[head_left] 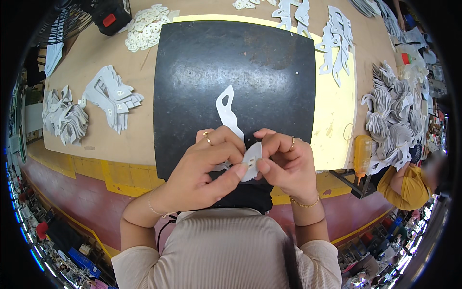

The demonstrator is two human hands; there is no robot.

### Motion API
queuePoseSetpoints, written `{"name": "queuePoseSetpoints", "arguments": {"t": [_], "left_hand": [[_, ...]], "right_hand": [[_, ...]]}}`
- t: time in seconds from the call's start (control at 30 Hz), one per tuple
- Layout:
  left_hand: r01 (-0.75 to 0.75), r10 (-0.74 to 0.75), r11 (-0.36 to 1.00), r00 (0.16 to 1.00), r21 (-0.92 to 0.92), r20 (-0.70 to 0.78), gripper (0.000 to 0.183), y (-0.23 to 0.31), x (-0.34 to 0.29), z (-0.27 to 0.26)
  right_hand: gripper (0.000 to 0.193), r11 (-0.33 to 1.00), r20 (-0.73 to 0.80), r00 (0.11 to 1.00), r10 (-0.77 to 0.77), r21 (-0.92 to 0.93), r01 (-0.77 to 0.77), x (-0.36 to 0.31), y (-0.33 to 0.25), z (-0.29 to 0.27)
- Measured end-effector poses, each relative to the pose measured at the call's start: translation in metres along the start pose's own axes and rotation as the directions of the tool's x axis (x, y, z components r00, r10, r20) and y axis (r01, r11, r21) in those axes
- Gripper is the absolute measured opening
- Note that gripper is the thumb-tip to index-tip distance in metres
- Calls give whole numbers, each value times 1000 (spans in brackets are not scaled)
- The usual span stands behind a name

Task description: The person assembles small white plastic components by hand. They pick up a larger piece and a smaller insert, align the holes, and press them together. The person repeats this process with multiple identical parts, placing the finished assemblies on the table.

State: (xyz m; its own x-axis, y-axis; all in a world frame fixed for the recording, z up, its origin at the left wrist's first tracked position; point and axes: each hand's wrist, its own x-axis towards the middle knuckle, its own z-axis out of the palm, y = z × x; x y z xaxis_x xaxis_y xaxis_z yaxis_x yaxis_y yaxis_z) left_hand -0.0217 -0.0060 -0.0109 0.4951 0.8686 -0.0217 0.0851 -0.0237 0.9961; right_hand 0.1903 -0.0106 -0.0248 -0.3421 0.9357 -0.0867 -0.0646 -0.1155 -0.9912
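Over the near part of the black mat point(202, 62), my two hands pinch a small pale piece point(251, 164) between them. Its edge is notched and it has small slots in its face. My left hand point(207, 164) has its thumb and fingers closed on the left side of it. On the other side, the thumb and index finger of my right hand point(291, 166) close on its right edge. A long white cut-out piece point(228, 118) with a teardrop hole lies on the mat; its near end is hidden beneath my left hand.
Stacks of grey cut-outs point(113, 98) lie on the brown table left, with small cream pieces point(144, 29) behind. Further grey strips point(337, 43) are on yellow sheeting at right. A yellow bottle point(363, 154) stands near bundled grey pieces point(399, 135); a person in yellow point(409, 185) is beyond.
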Motion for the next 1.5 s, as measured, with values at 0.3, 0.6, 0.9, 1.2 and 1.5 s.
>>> {"name": "queuePoseSetpoints", "arguments": {"t": [0.3, 0.6, 0.9, 1.2, 1.5], "left_hand": [[133, -215, 920, 958, -369, -190, 14, 0, -1, 6], [133, -274, 814, 946, -566, -173, 17, -3, -6, 6], [147, -329, 740, 930, -656, -163, 14, -8, -7, 4], [135, -327, 712, 932, -689, -156, 12, -3, -7, 2], [96, -301, 759, 929, -644, -215, 9, -6, -9, 1]], "right_hand": [[20, 526, 222, 663, -714, 796, 300, -21, -63, -3], [40, 330, 169, 585, -793, 927, 179, -2, -74, 19], [41, 259, 151, 575, -804, 960, 110, -21, -58, 14], [43, 211, 120, 519, -846, 970, 121, -20, -54, 16], [41, 194, 85, 555, -827, 971, 139, -28, -47, 16]]}}
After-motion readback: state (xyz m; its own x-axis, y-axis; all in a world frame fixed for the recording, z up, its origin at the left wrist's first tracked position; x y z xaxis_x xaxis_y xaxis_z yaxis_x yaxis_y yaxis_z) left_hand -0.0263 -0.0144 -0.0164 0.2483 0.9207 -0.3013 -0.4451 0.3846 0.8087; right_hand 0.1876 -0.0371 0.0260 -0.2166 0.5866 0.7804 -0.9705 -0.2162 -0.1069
